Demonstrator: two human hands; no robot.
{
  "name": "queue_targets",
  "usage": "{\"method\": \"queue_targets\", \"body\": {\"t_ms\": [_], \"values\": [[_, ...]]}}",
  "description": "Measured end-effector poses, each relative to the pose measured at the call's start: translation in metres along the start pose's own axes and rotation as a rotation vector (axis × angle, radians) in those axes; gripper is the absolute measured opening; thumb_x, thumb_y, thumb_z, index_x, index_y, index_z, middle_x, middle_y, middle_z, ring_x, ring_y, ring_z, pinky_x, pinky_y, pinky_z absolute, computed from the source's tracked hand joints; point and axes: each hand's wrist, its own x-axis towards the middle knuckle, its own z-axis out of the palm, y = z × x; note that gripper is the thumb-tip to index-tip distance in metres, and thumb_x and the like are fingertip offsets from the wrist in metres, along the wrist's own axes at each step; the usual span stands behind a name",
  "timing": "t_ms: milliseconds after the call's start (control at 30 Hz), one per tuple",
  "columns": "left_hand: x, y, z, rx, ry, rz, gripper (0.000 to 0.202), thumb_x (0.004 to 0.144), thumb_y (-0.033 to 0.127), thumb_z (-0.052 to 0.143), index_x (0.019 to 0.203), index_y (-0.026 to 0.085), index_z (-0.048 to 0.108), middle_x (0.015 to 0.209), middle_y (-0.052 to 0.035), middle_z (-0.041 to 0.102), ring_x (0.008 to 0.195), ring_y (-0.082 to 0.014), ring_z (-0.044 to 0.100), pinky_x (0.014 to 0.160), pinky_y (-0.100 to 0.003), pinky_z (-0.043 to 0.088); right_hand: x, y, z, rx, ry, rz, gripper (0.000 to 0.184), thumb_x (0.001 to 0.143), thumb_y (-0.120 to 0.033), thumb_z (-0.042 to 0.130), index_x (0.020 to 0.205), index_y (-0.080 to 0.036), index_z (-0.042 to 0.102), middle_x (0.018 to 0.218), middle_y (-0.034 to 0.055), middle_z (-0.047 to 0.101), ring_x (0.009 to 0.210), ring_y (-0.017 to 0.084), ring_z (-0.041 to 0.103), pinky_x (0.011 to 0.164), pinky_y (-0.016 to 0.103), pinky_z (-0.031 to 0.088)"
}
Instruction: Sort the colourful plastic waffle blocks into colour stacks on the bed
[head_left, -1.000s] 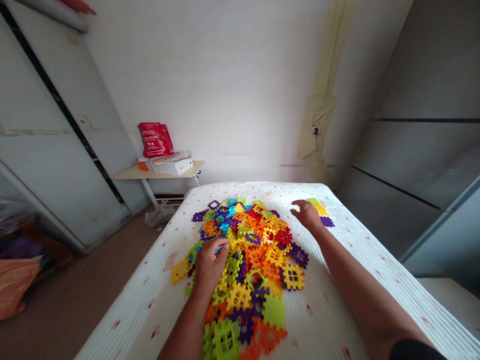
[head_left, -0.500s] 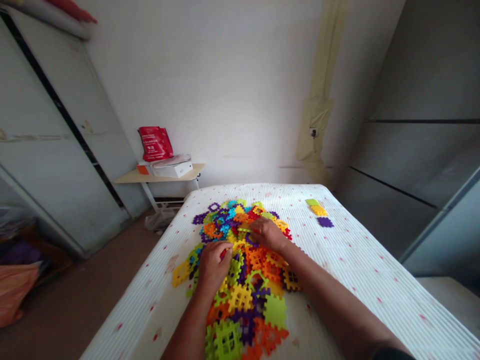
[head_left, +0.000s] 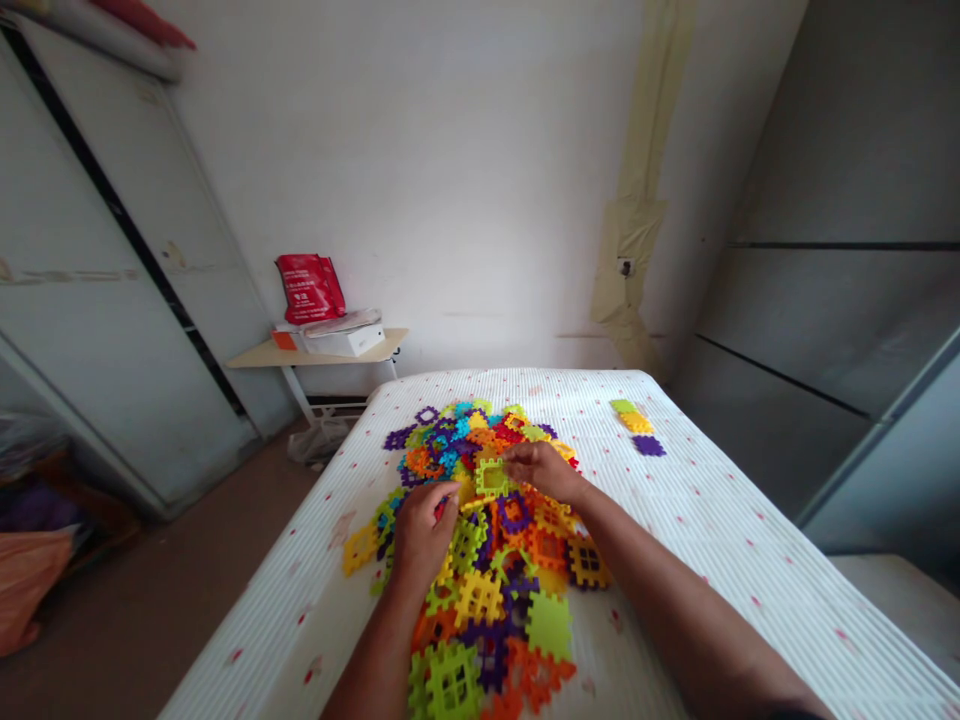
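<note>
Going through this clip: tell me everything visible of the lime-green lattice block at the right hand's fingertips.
It is a square plastic waffle block, lime green, with notched edges and an open window grid. It lies slightly tilted on the multicoloured heap of blocks, its right edge touching the right hand. Whether the hand grips it cannot be told.

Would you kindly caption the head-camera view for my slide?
Left hand and right hand handle colourful interlocking plastic tiles heaped on a white striped mattress.

A bedroom at home, striped mattress (head_left: 712,530), tall wardrobe doors (head_left: 127,300)
</note>
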Motion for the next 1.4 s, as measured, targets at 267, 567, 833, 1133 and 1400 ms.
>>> {"method": "queue_targets", "body": {"t_ms": [267, 567, 833, 1133, 1400], "values": [[0.001, 0.003, -0.001, 0.010, -0.010, 0.003, 0.024, 0.077, 0.029, 0.049, 0.082, 0.021, 0.071, 0.082, -0.0055, 0.073, 0.080, -0.0199, 0.066, 0.077, -0.032, 0.051, -0.014, -0.022, 0.003, -0.014, -0.350, 0.085, 0.025, 0.066, -0.037, 0.067, 0.058, -0.017, 0.055, 0.057, -0.0027, 0.061, 0.054, 0.011, 0.053, 0.053, 0.022, 0.041], [0.001, 0.002, -0.001, -0.003, -0.023, 0.014, 0.024, 0.078, 0.030, 0.049, 0.081, 0.022, 0.071, 0.082, -0.0047, 0.073, 0.079, -0.0198, 0.067, 0.077, -0.032, 0.051, 0.009, -0.013, -0.026, -0.701, 0.253, 0.136, 0.027, 0.082, -0.031, 0.056, 0.106, -0.022, 0.064, 0.096, 0.0035, 0.069, 0.086, 0.017, 0.062, 0.073, 0.025, 0.045], [0.001, -0.002, 0.000, -0.009, -0.030, 0.025, 0.023, 0.078, 0.028, 0.049, 0.080, 0.021, 0.071, 0.082, -0.0049, 0.073, 0.079, -0.0197, 0.067, 0.077, -0.032, 0.051, 0.039, 0.004, -0.034, -0.971, 0.414, 0.498, 0.047, 0.078, -0.053, 0.057, 0.105, -0.015, 0.064, 0.105, 0.0176, 0.065, 0.104, 0.032, 0.056, 0.081, 0.042, 0.043], [0.001, 0.001, -0.001, -0.011, -0.028, 0.015, 0.024, 0.078, 0.031, 0.049, 0.080, 0.021, 0.071, 0.081, -0.0046, 0.073, 0.078, -0.0201, 0.067, 0.076, -0.032, 0.052, 0.054, 0.010, -0.028, -0.968, 0.402, 0.550, 0.044, 0.077, -0.050, 0.059, 0.107, -0.017, 0.063, 0.107, 0.0158, 0.063, 0.103, 0.030, 0.057, 0.085, 0.047, 0.040], [0.000, -0.010, 0.001, -0.005, -0.035, -0.009, 0.031, 0.079, 0.041, 0.049, 0.083, 0.021, 0.072, 0.085, -0.0049, 0.073, 0.081, -0.0211, 0.067, 0.078, -0.032, 0.052, 0.042, 0.017, -0.086, -1.011, 0.587, 0.467, 0.046, 0.082, -0.046, 0.054, 0.123, -0.024, 0.052, 0.122, 0.0086, 0.055, 0.111, 0.022, 0.050, 0.086, 0.035, 0.042]]}}
